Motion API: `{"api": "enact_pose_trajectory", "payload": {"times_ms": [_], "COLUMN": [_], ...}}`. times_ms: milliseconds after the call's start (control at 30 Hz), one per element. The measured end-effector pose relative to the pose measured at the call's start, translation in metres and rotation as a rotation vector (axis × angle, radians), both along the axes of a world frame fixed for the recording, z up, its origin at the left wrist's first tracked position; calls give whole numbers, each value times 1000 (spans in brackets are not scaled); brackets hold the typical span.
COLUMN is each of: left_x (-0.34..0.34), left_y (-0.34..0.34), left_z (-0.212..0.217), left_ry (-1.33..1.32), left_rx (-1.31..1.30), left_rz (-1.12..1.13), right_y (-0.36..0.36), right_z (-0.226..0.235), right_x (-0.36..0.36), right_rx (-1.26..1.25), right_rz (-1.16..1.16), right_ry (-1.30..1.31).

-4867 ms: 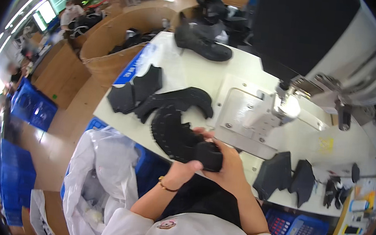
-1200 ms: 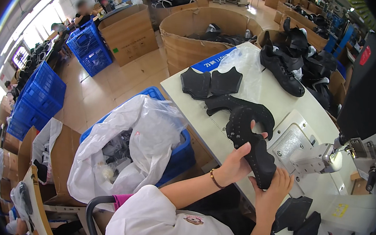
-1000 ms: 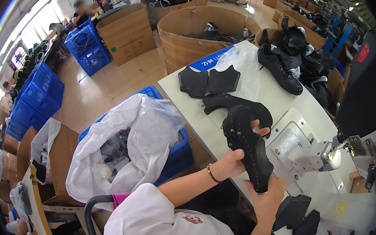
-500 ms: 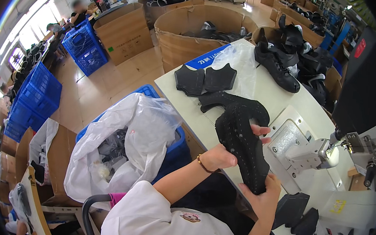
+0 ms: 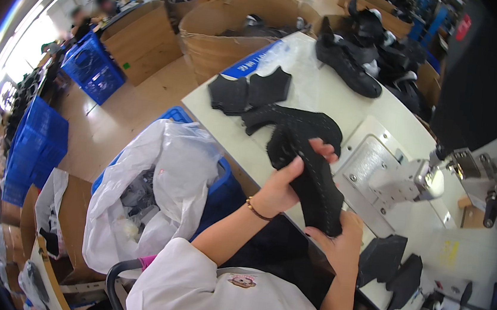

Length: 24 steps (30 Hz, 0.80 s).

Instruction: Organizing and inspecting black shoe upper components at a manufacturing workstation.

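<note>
Both of my hands hold a black stitched shoe upper (image 5: 316,188) above the edge of the white worktable. My left hand (image 5: 284,185) grips its middle, the thumb on top and the fingertips coming out on the far side. Round the near end, my right hand (image 5: 342,239) is closed with its thumb on the upper. Just beyond lies another curved black shoe piece (image 5: 323,124), partly covered by the held one. Two flat black panels (image 5: 228,95) rest farther back on the table. To the right of the upper stands the sewing machine's metal arm (image 5: 398,181).
A blue crate (image 5: 198,207) lined with a white plastic bag stands left of the table. Black shoes (image 5: 347,66) are heaped at the table's far end. More black pieces (image 5: 382,259) lie near my right forearm. A round cardboard bin (image 5: 211,44) stands behind.
The shoe upper has turned in my hands, and my left thumb now lies over its top. My view has shifted, so the surroundings appear farther left and higher.
</note>
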State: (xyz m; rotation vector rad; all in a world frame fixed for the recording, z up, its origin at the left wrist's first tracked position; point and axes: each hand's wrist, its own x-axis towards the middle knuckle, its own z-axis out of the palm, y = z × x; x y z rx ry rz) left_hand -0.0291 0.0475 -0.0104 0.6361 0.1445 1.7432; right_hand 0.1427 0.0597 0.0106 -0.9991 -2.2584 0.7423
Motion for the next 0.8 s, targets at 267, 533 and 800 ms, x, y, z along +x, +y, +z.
{"api": "enact_pose_trajectory", "payload": {"times_ms": [267,533,800], "left_x": [1,8,5], "left_y": [2,0,1], "left_z": [-5,-2,-10], "left_ry": [45,-75,-7], "left_rx": [-81,-129,-185], "left_rz": [47,50,82], "right_y": [4,-1,-3], "right_z": [-11,-8,-14], "right_x": [2,0,0], "right_rx": [132,134,149], "right_rz": [26,-38,12], "right_ry": [15,-19,-115]}}
